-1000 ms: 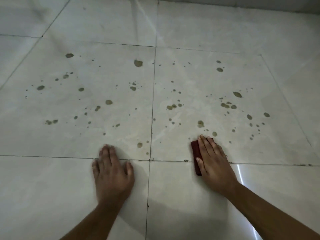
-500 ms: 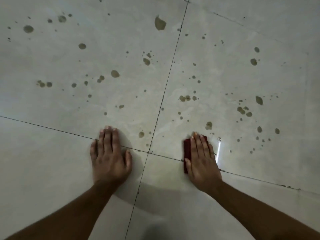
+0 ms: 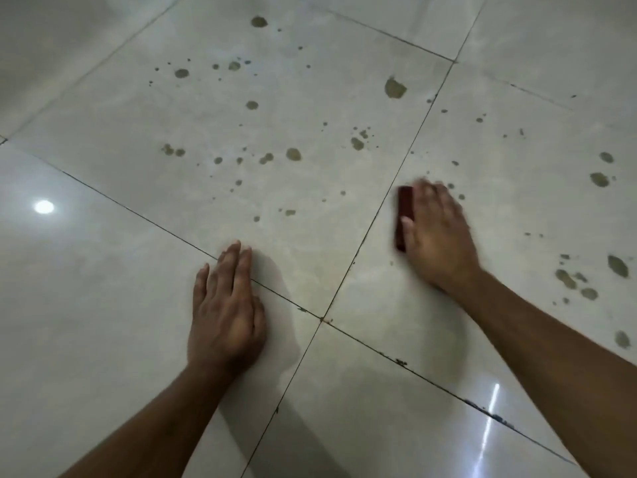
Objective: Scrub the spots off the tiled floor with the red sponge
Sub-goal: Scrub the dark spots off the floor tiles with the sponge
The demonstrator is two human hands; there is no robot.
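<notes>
Flatly, right hand [image 3: 437, 232] presses red sponge [image 3: 404, 215]; left hand [image 3: 227, 312] braces.

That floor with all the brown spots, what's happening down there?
A person is on the tiled floor scrubbing it by hand. The right hand presses a red sponge flat on the tile just right of a grout line; it is blurred, so it looks mid-stroke. The left hand rests flat on the floor, fingers straight, as a brace. Many brown spots are not yet cleaned, mostly beyond and to the right of the sponge.
</notes>
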